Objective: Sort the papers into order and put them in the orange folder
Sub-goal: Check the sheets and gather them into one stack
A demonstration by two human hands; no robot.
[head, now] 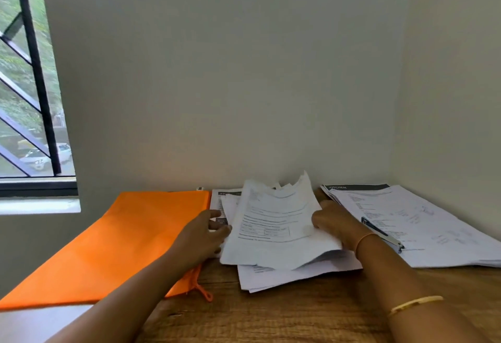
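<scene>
Sorting is in hand: left hand (pixel 206 234) and right hand (pixel 334 223) pinch opposite edges of the raised paper sheaf (pixel 273 223) at lower centre, orange folder (pixel 122 239) lying flat just left; squaring and ordering appear needed before insertion.

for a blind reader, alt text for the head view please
A left hand and right hand hold a sheaf of printed papers over a pile on a wooden desk, orange folder at left, stapler on another stack at right.
</scene>
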